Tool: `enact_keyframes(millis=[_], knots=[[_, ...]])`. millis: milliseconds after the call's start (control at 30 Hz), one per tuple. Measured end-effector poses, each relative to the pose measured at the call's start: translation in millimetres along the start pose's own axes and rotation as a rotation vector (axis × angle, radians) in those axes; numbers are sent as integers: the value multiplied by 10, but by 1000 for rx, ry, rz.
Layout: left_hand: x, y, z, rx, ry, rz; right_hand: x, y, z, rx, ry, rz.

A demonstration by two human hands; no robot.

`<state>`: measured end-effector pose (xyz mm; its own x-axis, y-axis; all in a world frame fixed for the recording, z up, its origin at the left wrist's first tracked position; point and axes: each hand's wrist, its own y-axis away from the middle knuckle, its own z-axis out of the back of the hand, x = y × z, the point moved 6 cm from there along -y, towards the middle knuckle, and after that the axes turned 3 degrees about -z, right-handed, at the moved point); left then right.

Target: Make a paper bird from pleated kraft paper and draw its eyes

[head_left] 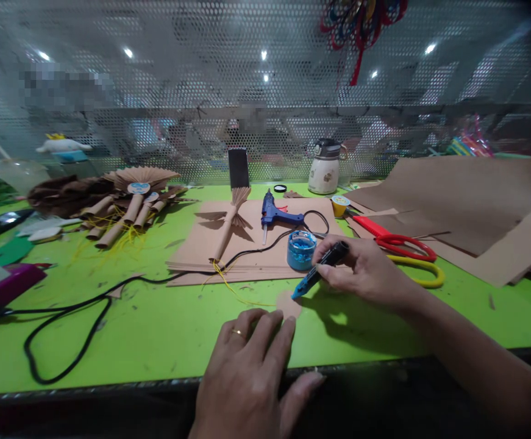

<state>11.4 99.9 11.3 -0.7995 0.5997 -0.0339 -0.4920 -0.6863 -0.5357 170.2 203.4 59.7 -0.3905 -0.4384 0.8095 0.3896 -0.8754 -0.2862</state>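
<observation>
My right hand grips a blue and black marker pen, its tip down on a small round brown paper piece on the green table. My left hand lies flat, fingers spread, its fingertips pressing the near edge of that paper piece. A ring sits on one finger. Just behind the pen stands a small blue round tub.
A stack of brown card carries a folded paper fan figure and a blue glue gun with a black cable. Red and yellow scissors, brown sheets, a white jar and finished fan figures surround it.
</observation>
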Motion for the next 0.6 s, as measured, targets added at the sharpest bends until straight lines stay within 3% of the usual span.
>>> enact_keyframes(millis=[233,433,600], knots=[[0,5,6,-12,2,-2,-29,-1,8,8,-29,-21],[3,3,8,-21,-16,-4,-7,3,122,-110,-77,-10],[-2,14,-3,-16,-38,-10,-18,-8,95,-113,-98,-19]])
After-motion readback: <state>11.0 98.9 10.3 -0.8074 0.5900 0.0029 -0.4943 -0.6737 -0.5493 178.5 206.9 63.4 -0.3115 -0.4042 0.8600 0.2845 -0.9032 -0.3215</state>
